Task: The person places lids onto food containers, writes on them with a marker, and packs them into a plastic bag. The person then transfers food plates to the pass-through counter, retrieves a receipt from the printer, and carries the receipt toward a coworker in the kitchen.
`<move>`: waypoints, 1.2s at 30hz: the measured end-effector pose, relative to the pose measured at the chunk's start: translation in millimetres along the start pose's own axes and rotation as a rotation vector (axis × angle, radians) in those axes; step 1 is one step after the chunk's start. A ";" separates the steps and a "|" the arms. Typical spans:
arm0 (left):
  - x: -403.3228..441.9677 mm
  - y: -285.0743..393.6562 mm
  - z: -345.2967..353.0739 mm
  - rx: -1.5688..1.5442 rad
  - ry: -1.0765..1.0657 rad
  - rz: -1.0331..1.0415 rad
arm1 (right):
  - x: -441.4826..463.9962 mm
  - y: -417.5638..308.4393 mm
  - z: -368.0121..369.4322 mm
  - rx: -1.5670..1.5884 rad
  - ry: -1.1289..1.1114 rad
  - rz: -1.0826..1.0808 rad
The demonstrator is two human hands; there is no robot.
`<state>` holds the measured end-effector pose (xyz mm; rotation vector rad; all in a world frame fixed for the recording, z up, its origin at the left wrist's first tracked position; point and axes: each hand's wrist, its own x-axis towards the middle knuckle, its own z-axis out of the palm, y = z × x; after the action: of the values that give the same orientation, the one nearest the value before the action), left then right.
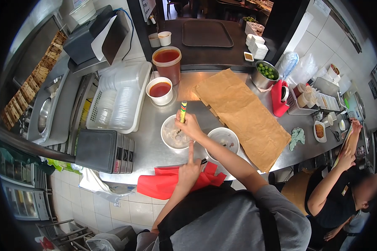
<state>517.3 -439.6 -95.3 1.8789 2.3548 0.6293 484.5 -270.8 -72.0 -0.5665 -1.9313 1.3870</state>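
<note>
My right hand is closed around a yellow marker, its lower end over the clear lid of a white round tub. My left hand stretches its index finger to the near rim of that tub. A small black piece, like a marker cap, shows at the left hand's other fingers, which are curled. Beside the right forearm stands a second lidded white tub, partly hidden by the arm. Red bags lie under the left hand at the counter edge.
Brown paper bags lie to the right. Behind stand a bowl of red liquid and a taller tub. A basket of plastic lids and a black drawer box are left. A co-worker stands right.
</note>
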 end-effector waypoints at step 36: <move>-14.5 82.4 -49.2 -0.705 0.104 -0.159 | -130.7 -82.0 -93.8 0.463 0.311 -0.064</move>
<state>582.1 -452.6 -24.2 1.3545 1.9193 1.3380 645.1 -327.9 -12.3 -0.4563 -1.3163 1.5365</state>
